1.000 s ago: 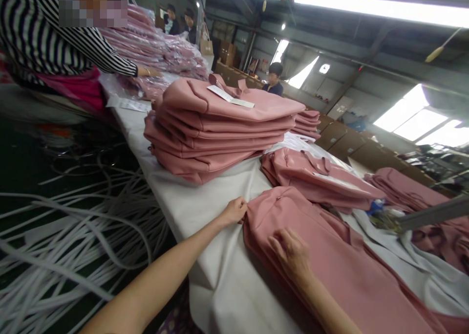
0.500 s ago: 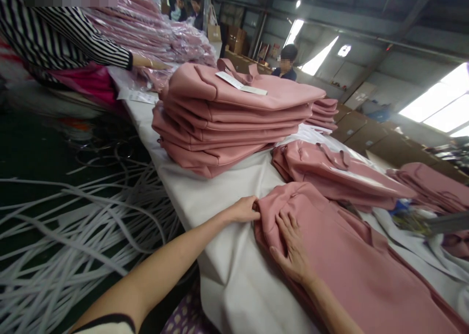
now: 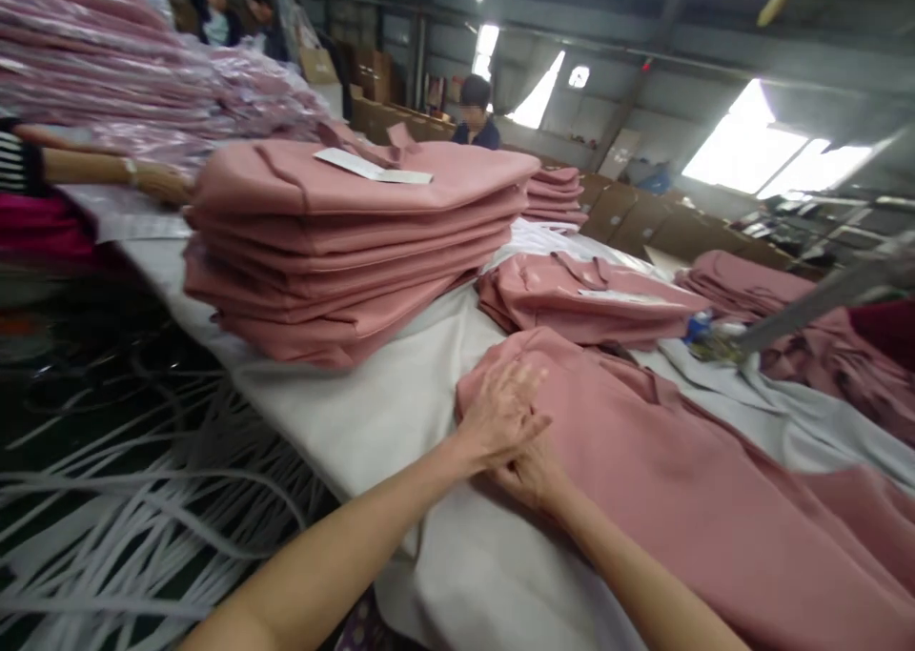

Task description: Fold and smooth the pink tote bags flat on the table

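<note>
A long table (image 3: 372, 413) covered in white cloth carries pink garments: one lies flat under the left hand (image 3: 500, 413), a tall folded stack (image 3: 343, 241) sits well beyond it to the left, and a lower folded pile (image 3: 579, 298) rests just beyond the fingertips. Bagged pink stacks (image 3: 129, 79) fill the table's far end, and more pink heaps (image 3: 786, 336) lie off to the right.

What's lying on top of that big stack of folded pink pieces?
A white paper slip lies on the top piece of the stack, near its back edge. Under the stack, the white table cover shows; whatever lies between the folded layers is covered.
</note>
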The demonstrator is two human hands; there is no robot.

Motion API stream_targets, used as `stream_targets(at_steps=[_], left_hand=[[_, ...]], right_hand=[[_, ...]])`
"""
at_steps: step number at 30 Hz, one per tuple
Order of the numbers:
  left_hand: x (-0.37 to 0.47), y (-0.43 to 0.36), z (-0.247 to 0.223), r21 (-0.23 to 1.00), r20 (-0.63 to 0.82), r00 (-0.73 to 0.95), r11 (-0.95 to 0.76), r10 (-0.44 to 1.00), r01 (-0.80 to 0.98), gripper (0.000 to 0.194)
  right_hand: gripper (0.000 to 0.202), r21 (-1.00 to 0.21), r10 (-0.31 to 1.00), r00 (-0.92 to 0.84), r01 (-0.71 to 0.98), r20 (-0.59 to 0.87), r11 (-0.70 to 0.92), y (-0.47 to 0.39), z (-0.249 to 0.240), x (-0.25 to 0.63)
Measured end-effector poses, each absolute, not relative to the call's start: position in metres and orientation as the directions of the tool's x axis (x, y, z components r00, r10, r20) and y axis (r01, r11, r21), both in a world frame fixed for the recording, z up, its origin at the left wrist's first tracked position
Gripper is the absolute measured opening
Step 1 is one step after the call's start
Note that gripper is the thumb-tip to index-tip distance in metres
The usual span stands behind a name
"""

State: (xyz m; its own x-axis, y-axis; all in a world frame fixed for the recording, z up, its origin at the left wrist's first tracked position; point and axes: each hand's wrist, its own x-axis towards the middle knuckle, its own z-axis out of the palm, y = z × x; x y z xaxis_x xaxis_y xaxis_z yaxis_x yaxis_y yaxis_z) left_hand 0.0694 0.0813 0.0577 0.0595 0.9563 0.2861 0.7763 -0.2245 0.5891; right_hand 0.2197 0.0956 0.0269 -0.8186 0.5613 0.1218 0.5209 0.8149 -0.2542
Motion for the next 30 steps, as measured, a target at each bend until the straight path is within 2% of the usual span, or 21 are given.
stream_targets(at_steps=[2, 4, 5, 8, 11, 12, 14, 16, 17, 18, 19, 22, 24, 26, 28, 30], left_hand=[[0.081, 0.08, 0.044, 0.454, 0.238, 0.185, -0.277, 0.954, 0.847, 0.06], [0.081, 0.083, 0.024, 0.435, 0.233, 0.251, -0.331, 0.94, 0.837, 0.059], [0.079, 0.088, 0.014, 0.409, 0.246, 0.275, -0.357, 0.929, 0.84, 0.06], [0.072, 0.107, -0.011, 0.126, 0.314, 0.318, -0.371, 0.894, 0.92, 0.058], [0.069, 0.113, -0.02, -0.025, 0.31, 0.355, -0.366, 0.882, 0.93, 0.062], [0.069, 0.112, -0.02, -0.05, 0.3, 0.359, -0.361, 0.884, 0.931, 0.063], [0.069, 0.108, -0.018, -0.072, 0.279, 0.356, -0.35, 0.892, 0.934, 0.065], [0.069, 0.106, -0.017, -0.069, 0.272, 0.362, -0.357, 0.891, 0.932, 0.066], [0.068, 0.106, -0.017, -0.063, 0.278, 0.37, -0.367, 0.887, 0.928, 0.066], [0.068, 0.106, -0.018, -0.055, 0.285, 0.377, -0.378, 0.881, 0.924, 0.067], [0.067, 0.108, -0.019, -0.047, 0.292, 0.383, -0.387, 0.876, 0.921, 0.067], [0.065, 0.112, -0.025, -0.028, 0.301, 0.386, -0.397, 0.872, 0.918, 0.067], [0.064, 0.114, -0.028, -0.021, 0.295, 0.389, -0.401, 0.873, 0.916, 0.067], [0.065, 0.114, -0.027, -0.014, 0.292, 0.376, -0.389, 0.88, 0.921, 0.066], [0.067, 0.11, -0.023, -0.004, 0.306, 0.352, -0.369, 0.884, 0.929, 0.064], [0.072, 0.103, -0.018, 0.019, 0.366, 0.255, -0.282, 0.895, 0.959, 0.064]], right_hand=[[0.062, -0.352, 0.611, -0.781, 0.54, 0.131, 0.765, 0.089, 0.035, 0.226], [0.059, -0.377, 0.703, -0.704, 0.628, 0.098, 0.681, 0.085, 0.044, 0.241], [0.058, -0.365, 0.751, -0.656, 0.684, 0.071, 0.632, 0.084, 0.048, 0.252], [0.049, -0.297, 0.806, -0.588, 0.783, -0.066, 0.546, 0.085, 0.075, 0.294], [0.029, -0.215, 0.795, -0.561, 0.826, -0.232, 0.521, 0.085, 0.14, 0.333], [0.027, -0.176, 0.81, -0.537, 0.844, -0.235, 0.507, 0.086, 0.168, 0.344], [0.031, -0.102, 0.861, -0.499, 0.865, -0.093, 0.491, 0.086, 0.219, 0.365], [0.04, -0.005, 0.872, -0.436, 0.894, 0.225, 0.448, 0.085, 0.245, 0.392], [0.045, 0.027, 0.864, -0.371, 0.923, 0.34, 0.385, 0.082, 0.243, 0.408], [0.048, 0.042, 0.872, -0.288, 0.954, 0.396, 0.296, 0.078, 0.229, 0.427], [0.051, 0.05, 0.895, -0.213, 0.976, 0.391, 0.21, 0.071, 0.207, 0.447], [0.048, 0.032, 0.986, -0.041, 0.999, 0.162, 0.037, 0.043, 0.111, 0.505], [0.049, 0.004, 0.99, 0.053, 0.999, 0.132, -0.054, 0.028, 0.058, 0.535], [0.049, -0.048, 0.982, 0.116, 0.993, 0.147, -0.11, 0.02, 0.028, 0.553], [0.054, -0.13, 0.956, 0.227, 0.97, 0.187, -0.205, 0.018, 0.018, 0.563], [0.065, -0.244, 0.898, 0.383, 0.912, 0.214, -0.331, 0.018, 0.017, 0.568]])
